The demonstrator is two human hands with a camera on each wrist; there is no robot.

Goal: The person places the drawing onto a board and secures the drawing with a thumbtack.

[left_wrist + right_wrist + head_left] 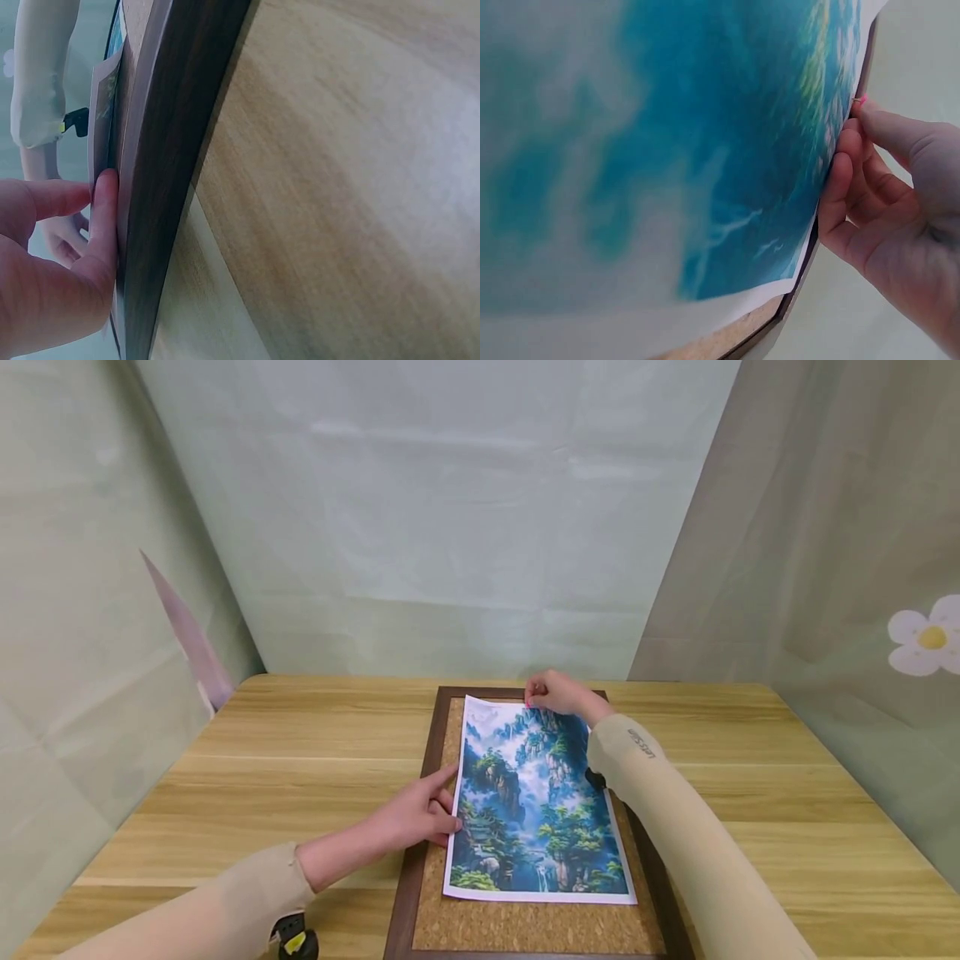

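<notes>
A cork board (525,927) in a dark wooden frame (172,150) lies on the table. On it lies a mountain landscape print (536,802), shown close up as the blue print (667,150) in the right wrist view. My left hand (420,814) rests at the print's left edge, its fingers (105,217) pressing the paper against the board. At the print's top edge my right hand (558,693) pinches a small pink pushpin (859,100) between thumb and fingertips, its tip at the paper.
The wooden table (750,777) stretches to both sides of the board. Pale green curtains close it in at the back and sides, the right one bearing a white flower (926,639). A black and yellow wrist device (294,939) sits by my left sleeve.
</notes>
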